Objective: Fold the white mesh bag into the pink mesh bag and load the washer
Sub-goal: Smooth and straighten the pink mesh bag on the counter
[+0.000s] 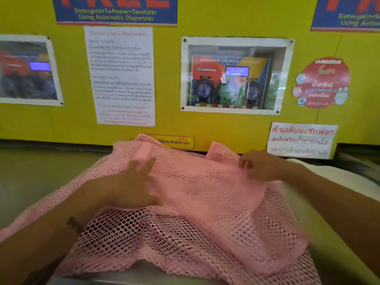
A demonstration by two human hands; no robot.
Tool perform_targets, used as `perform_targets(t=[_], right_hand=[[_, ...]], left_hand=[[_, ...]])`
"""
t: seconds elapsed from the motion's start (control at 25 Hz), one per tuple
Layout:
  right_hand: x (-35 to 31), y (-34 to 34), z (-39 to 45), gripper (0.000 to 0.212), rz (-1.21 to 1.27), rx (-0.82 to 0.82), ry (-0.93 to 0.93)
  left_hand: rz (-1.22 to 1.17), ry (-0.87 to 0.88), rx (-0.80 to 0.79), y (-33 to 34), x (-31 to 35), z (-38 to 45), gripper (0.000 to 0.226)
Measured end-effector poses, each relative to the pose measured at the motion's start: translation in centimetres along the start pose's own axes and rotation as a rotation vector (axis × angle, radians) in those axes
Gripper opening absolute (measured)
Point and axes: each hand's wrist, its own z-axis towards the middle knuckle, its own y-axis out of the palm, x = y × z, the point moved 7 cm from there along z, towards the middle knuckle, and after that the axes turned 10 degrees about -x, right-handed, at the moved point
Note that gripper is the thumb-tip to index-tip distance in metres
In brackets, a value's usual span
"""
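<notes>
The pink mesh bag point(205, 202) lies spread and rumpled across the top of a grey machine, its far edge against the yellow wall. My left hand point(131, 182) rests on the bag's left part, blurred, with fingers apart and pointing away from me. My right hand point(259, 165) pinches a raised fold of the pink mesh near its far right corner. A pale white thing point(320, 171), partly hidden by my right forearm, shows at the right; I cannot tell whether it is the white mesh bag.
A yellow wall point(168, 89) stands directly behind the bag, with paper notices point(123, 77), a window onto a chemical dispenser point(232, 83) and a white warning sign point(300, 140). Grey metal surface point(41, 171) extends to the left.
</notes>
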Motion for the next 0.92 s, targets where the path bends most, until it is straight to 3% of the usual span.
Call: perform_targets(t=[0.08,0.2,0.24,0.32,0.44,0.52,0.56,0.64,0.76,0.92], right_hand=[[2.2,-2.2,-1.3,0.014,-0.04,0.138,0.123],[3.6,-2.7,-3.4,0.022,-0.43,0.032,0.365],[2.4,-2.7,-4.1,0.027,-0.476,0.028,0.325],[-1.4,-2.7,-6.0,0.03,-0.264,0.025,0.09],[-7.0,-0.4,-10.5,0.02,0.103,-0.318,-0.192],[-8.2,2.3,-12.5,0.026,0.067,-0.493,-0.207],[-8.2,3.4,-12.8,0.027,-0.002,-0.505,-0.205],[-8.1,4.0,-12.4,0.023,-0.064,-0.396,-0.227],[-7.3,2.4,-12.3,0.027,-0.026,-0.194,-0.244],[-7.1,-1.1,-14.4,0.032,0.349,-0.125,-0.323]], left_hand=[[0.016,-0.029,0.111,-1.1,-0.9,-0.7,0.102],[0.263,-0.042,0.336,-3.1,0.1,-1.5,0.051],[0.305,0.011,0.399,-3.5,1.1,-2.0,0.034],[0.205,0.194,0.43,-3.4,3.2,-2.8,0.018],[0.054,0.401,0.316,-1.9,6.5,-3.4,0.015],[0.051,0.378,0.114,0.1,7.3,-2.4,0.022],[0.055,0.365,0.053,0.8,7.3,-1.9,0.021],[0.064,0.381,0.101,0.5,7.3,-1.3,0.008],[0.057,0.407,0.204,-0.9,7.4,-1.7,0.016],[-0.081,0.446,0.264,-4.3,7.4,-4.4,0.007]])
